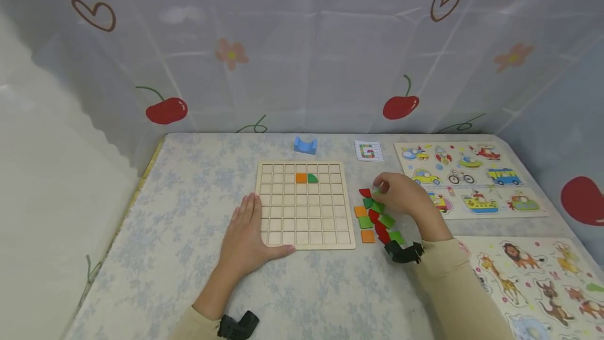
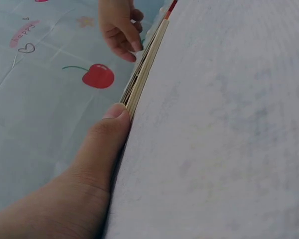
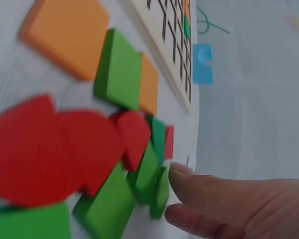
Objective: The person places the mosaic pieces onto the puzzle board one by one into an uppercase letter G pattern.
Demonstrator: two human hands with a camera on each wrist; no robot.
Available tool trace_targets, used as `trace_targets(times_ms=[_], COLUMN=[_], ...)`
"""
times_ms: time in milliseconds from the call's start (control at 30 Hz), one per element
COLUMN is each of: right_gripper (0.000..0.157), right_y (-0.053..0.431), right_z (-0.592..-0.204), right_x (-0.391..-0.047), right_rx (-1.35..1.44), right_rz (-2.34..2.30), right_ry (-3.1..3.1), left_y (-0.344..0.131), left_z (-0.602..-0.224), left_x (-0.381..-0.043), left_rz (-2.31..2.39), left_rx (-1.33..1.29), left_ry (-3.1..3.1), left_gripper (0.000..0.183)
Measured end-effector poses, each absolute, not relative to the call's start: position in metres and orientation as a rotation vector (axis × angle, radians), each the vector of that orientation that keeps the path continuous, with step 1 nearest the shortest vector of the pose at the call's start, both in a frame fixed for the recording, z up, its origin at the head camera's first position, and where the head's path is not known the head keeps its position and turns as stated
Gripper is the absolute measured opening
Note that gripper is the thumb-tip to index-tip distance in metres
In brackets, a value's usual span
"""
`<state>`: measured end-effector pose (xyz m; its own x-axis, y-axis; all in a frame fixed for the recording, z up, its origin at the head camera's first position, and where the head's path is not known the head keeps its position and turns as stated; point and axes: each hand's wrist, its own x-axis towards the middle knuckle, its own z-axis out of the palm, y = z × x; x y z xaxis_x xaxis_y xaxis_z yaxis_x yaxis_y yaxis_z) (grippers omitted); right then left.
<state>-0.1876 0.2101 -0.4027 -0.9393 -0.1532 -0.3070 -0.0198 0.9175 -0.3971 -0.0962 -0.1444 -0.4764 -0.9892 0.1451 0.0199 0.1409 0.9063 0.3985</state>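
Board (image 1: 302, 211) lies at the centre of the head view, an orange square (image 1: 301, 178) and a green quarter-round (image 1: 312, 178) side by side in its second row from the top. The left hand (image 1: 242, 243), fingers straight and gripping nothing, rests along the board's left edge, thumb at the bottom edge. To the right of centre, the right hand (image 1: 401, 193) pinches a light-green piece (image 3: 162, 193) between thumb and finger at the upper end of a pile (image 1: 380, 230) of red, green and orange pieces. Beyond the board are a blue stand (image 1: 305, 146) and a card (image 1: 369, 151); picture boards (image 1: 467, 191) fill the right side.
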Motion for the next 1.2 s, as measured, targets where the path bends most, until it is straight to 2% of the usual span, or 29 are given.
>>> trace_targets(times_ms=[167,700,1000,1200], right_gripper=[0.035,0.024,0.021,0.022], right_y=[0.221,0.221,0.209,0.183], right_z=[-0.404,-0.419,-0.420,-0.413], right_x=[-0.183,-0.189,-0.203,-0.210], right_rx=[-0.088,-0.163,-0.155,-0.202], right_rz=[-0.576,-0.771,-0.814,-0.900], right_ry=[2.710,2.678,2.705,2.712], left_y=[-0.144,-0.145,-0.147,-0.145], left_z=[-0.476,-0.477,-0.474,-0.474], left_x=[-0.096,-0.096,-0.095,-0.095], left_rz=[0.644,0.662,0.657,0.662], left_rx=[0.229,0.234,0.226,0.230], left_ry=[3.059,3.060,3.049,3.049], left_gripper=[0.146,0.146,0.146,0.145])
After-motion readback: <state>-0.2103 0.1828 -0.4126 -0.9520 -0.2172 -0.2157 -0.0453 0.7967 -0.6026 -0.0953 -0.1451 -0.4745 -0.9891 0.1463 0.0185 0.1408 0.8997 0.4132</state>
